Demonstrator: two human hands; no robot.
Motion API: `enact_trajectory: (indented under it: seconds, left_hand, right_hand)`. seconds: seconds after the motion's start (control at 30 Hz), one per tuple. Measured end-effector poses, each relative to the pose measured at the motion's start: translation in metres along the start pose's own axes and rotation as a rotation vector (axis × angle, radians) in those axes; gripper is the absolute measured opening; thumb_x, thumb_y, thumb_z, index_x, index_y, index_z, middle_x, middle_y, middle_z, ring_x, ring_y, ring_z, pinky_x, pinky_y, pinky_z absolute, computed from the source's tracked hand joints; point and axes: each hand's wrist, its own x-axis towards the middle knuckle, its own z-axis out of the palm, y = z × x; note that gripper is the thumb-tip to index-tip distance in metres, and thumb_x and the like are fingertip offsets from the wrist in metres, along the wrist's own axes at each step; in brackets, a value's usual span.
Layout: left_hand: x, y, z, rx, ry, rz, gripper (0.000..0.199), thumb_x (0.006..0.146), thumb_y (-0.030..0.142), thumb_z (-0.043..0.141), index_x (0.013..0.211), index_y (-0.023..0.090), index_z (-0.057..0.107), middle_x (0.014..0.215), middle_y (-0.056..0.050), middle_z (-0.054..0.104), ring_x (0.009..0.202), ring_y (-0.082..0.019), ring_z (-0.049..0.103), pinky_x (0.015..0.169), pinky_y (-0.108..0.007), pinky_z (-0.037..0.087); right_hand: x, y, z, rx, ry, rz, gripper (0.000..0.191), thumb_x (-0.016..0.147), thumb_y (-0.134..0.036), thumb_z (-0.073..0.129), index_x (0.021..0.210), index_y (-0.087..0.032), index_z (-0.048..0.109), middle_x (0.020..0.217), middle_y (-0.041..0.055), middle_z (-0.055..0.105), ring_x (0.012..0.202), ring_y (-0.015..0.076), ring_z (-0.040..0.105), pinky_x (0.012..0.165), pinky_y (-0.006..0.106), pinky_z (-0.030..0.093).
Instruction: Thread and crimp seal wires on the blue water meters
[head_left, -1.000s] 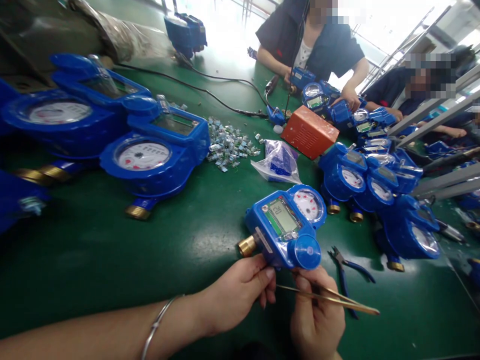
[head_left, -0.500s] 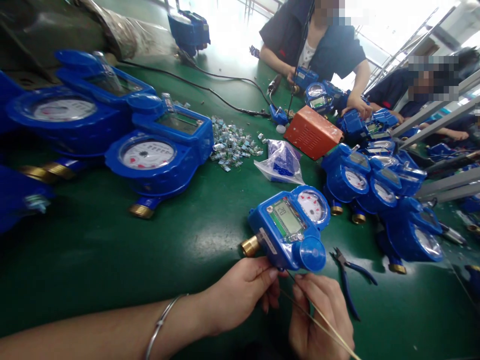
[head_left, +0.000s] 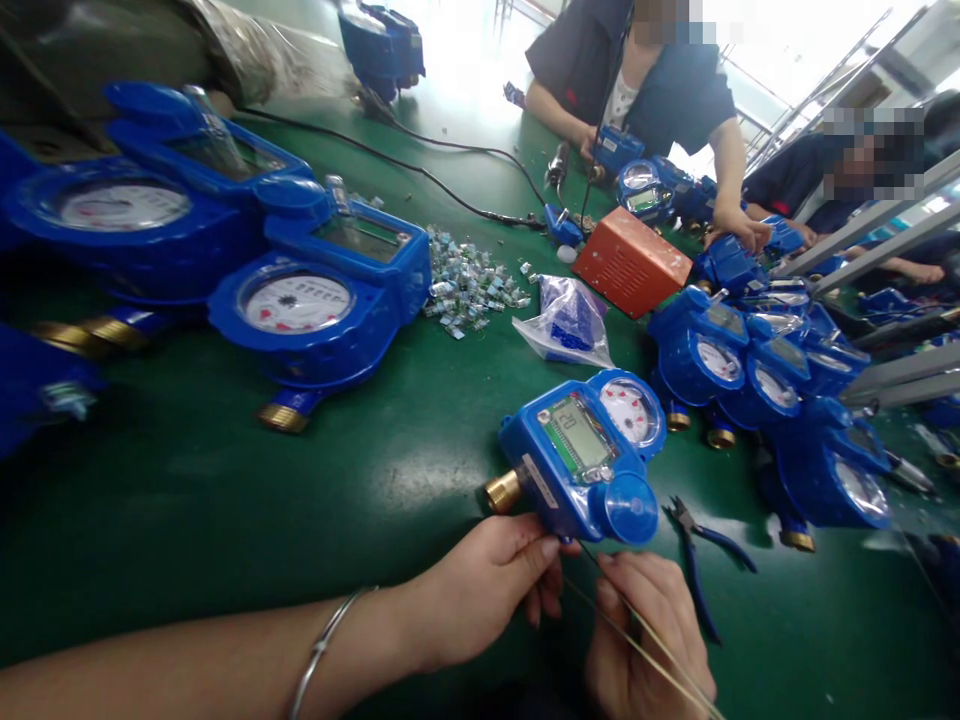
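Note:
A blue water meter point(head_left: 574, 455) with a lit display, a round dial and a brass threaded end lies tilted on the green table in front of me. My left hand point(head_left: 487, 585) is closed at its near edge, thumb and fingers pinched together; a bit of blue shows at the fingertips, but what they grip is too small to name. My right hand point(head_left: 649, 635) pinches a thin wire point(head_left: 651, 640) close to the same edge, and its strands trail down past the palm. Right of that hand lie blue-handled cutting pliers point(head_left: 694, 545), untouched.
More blue meters stand left point(head_left: 319, 300) and right point(head_left: 716, 355). Beyond my meter are a clear plastic bag point(head_left: 566, 320) of blue parts, a pile of small clear pieces point(head_left: 472, 285), an orange box point(head_left: 634, 260) and black cables point(head_left: 420, 170). A co-worker point(head_left: 637, 90) handles meters opposite.
The view has shifted slightly. My right hand stays on the wire close to the meter's edge and the left keeps its pinch. The co-worker's hand opposite has moved a little over the meters.

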Motion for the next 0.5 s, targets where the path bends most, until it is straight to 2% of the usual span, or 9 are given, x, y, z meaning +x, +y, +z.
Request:
enact_trajectory:
  seconds: [0.2, 0.37, 0.5]
  left_hand:
    - [-0.001, 0.003, 0.002, 0.0, -0.009, -0.01, 0.036, 0.086, 0.047, 0.045, 0.086, 0.012, 0.052, 0.065, -0.002, 0.054, 0.054, -0.012, 0.051, 0.051, -0.024, 0.042]
    - [-0.002, 0.001, 0.001, 0.012, -0.011, -0.001, 0.035, 0.087, 0.047, 0.044, 0.086, 0.013, 0.051, 0.067, -0.002, 0.055, 0.055, -0.013, 0.052, 0.051, -0.025, 0.042]
    - [-0.001, 0.001, 0.001, 0.009, -0.018, 0.003, 0.033, 0.088, 0.044, 0.043, 0.088, 0.012, 0.051, 0.065, -0.003, 0.054, 0.057, -0.015, 0.053, 0.051, -0.025, 0.042]
  right_hand:
    - [0.003, -0.001, -0.003, -0.041, -0.052, 0.036, 0.011, 0.084, -0.006, 0.053, 0.087, -0.013, 0.061, 0.081, 0.0042, 0.062, 0.078, 0.0143, 0.059, 0.072, 0.028, 0.047]
    - [0.004, 0.007, -0.014, -0.107, -0.224, -0.031, 0.017, 0.083, -0.008, 0.053, 0.097, -0.016, 0.059, 0.084, 0.0038, 0.064, 0.076, 0.0141, 0.061, 0.067, 0.025, 0.049]
    - [0.01, 0.002, -0.017, -0.13, -0.271, 0.052, 0.012, 0.085, -0.011, 0.051, 0.092, -0.017, 0.059, 0.077, 0.0022, 0.063, 0.071, 0.0121, 0.059, 0.066, 0.022, 0.046]
